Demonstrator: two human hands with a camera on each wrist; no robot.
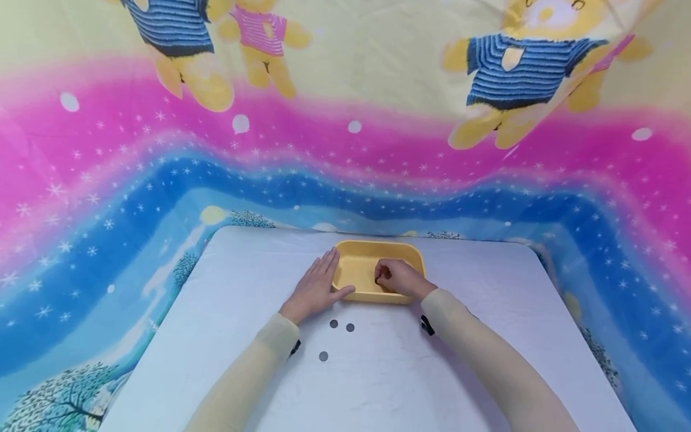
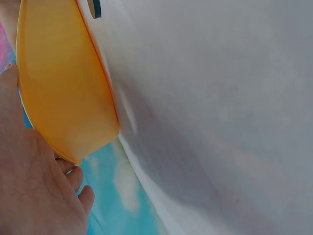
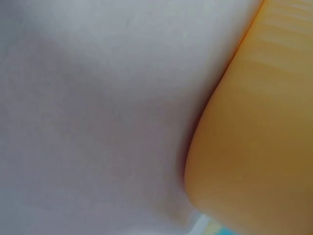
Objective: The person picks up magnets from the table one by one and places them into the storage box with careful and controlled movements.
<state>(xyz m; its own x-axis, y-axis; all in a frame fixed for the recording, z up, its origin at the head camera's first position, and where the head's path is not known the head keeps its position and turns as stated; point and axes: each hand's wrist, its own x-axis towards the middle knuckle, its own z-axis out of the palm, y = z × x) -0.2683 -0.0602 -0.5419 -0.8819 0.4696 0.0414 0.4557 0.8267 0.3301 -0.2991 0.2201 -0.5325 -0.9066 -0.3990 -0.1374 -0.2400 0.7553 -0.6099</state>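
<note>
A yellow rectangular box (image 1: 345, 296) with an open top stands near the far edge of the white table. At its left end my left hand (image 1: 315, 288) rests with fairly straight fingers, the thumb over the near rim. My right hand (image 1: 402, 278) reaches inside over the right part of the box, fingers curled, pinching a small dark disc (image 1: 377, 280) mostly hidden by them. Three grey round discs lie on the table in front of the box: the left one (image 1: 334, 324), the right one (image 1: 350, 327) and the nearest one (image 1: 323, 356). The right wrist view shows no hand, only the box's side (image 3: 264, 147).
The white-covered table (image 1: 243, 258) extends to both sides of the box. Behind it and along both sides hangs a printed curtain (image 1: 345, 156) with bears and snowflakes. The table's far edge runs just behind the box.
</note>
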